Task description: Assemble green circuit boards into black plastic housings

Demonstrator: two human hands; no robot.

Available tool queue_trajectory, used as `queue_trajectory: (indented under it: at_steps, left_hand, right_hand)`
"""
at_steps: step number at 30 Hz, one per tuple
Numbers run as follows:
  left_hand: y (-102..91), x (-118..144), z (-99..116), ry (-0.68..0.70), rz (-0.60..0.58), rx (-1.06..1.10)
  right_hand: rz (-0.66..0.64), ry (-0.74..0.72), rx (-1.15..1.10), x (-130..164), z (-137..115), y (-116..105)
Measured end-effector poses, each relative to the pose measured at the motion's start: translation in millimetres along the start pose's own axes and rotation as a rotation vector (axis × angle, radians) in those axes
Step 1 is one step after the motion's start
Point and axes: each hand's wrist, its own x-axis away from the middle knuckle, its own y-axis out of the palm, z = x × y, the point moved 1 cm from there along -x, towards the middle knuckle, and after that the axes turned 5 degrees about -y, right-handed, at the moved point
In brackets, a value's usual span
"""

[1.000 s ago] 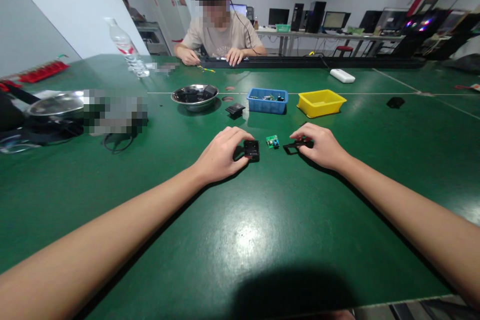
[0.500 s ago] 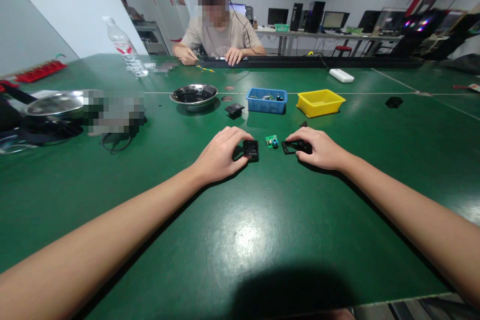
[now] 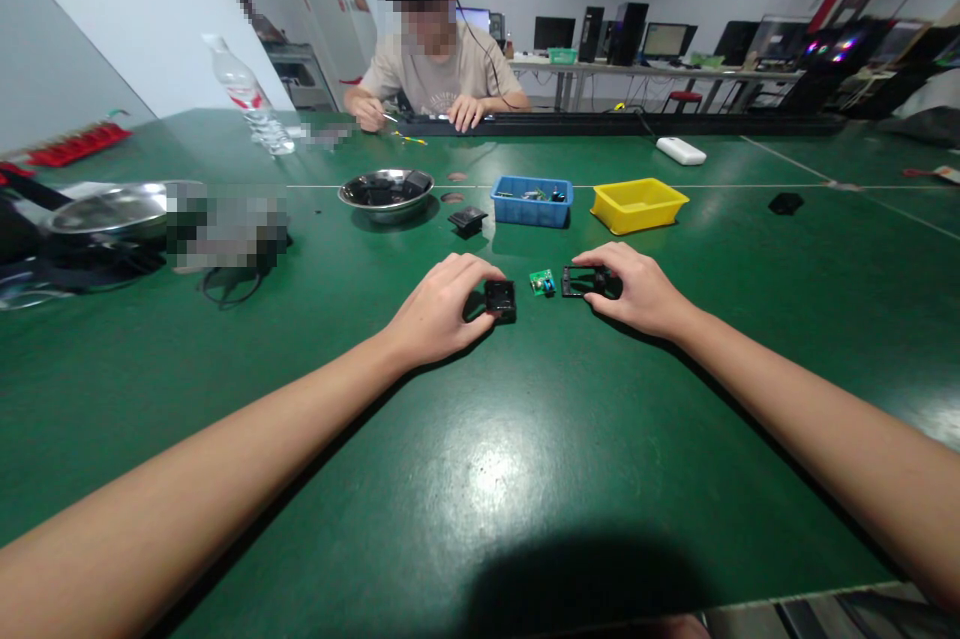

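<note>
On the green table, my left hand point(image 3: 450, 307) grips a small black open plastic housing point(image 3: 500, 300) between thumb and fingers. My right hand point(image 3: 634, 289) pinches a black plastic frame point(image 3: 577, 281) with an opening in its middle; part of it is hidden by the fingers. Between the two black parts lies a small green circuit board point(image 3: 541, 282) with a blue component on it, touched by neither hand. Farther back, another black plastic part point(image 3: 468, 220) sits on the table.
Behind my hands stand a metal bowl point(image 3: 386, 209) of black parts, a blue bin point(image 3: 532, 210) of small components and a yellow bin point(image 3: 639, 217). A flat black piece point(image 3: 786, 204) lies at right. A person point(image 3: 439, 59) works across the table; a bottle point(image 3: 251, 99) stands back left.
My right hand has shifted slightly up and left and turned the black frame, so its opening shows more squarely. My left hand keeps its hold on the housing.
</note>
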Motion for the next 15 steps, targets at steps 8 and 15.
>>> queue_trajectory:
  at_steps: [8, 15]
  left_hand:
    - [0.1, 0.3, -0.3, 0.007, 0.007, 0.002]
    - [-0.5, 0.6, 0.1, -0.004, 0.005, 0.001]
  right_hand:
    - [-0.027, 0.091, 0.049, 0.3, 0.7, 3.8]
    - [0.062, 0.130, 0.003, -0.4, -2.3, 0.4]
